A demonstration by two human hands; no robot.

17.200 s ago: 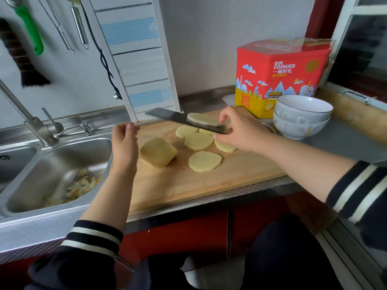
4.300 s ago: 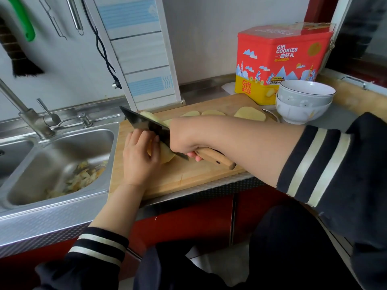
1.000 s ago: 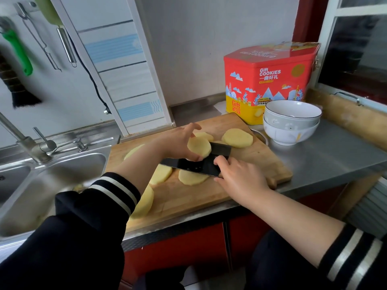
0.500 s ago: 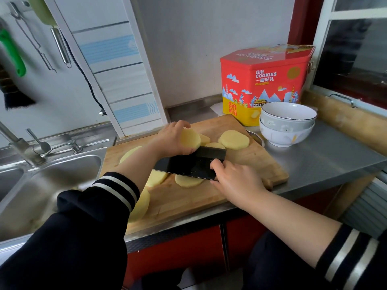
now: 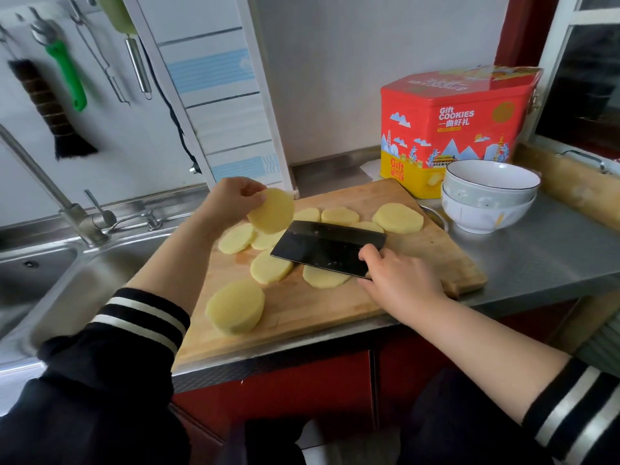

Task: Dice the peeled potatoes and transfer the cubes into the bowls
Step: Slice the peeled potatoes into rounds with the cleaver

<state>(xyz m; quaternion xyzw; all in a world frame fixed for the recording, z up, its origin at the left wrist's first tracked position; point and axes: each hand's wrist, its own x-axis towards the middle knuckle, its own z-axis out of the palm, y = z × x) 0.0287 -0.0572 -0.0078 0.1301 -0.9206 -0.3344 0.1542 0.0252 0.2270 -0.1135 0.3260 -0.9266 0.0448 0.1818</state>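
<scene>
Several pale yellow potato slices lie on the wooden cutting board (image 5: 335,313). My left hand (image 5: 231,199) pinches one potato slice (image 5: 271,211) and holds it lifted above the board's far left part. My right hand (image 5: 399,280) grips a cleaver; its dark blade (image 5: 327,251) lies almost flat over the middle slices. A thick potato end piece (image 5: 235,307) sits near the board's front left. Two stacked white bowls (image 5: 488,196) stand on the counter right of the board.
A red and yellow cookie tin (image 5: 453,129) stands behind the bowls. The steel sink (image 5: 67,263) with its faucet (image 5: 50,196) is left of the board. Utensils and a brush hang on the wall at upper left. The steel counter (image 5: 553,256) extends right.
My left hand has lifted the slice higher and further toward the back left, away from the blade. The cleaver in my right hand has stayed flat over the board's middle.
</scene>
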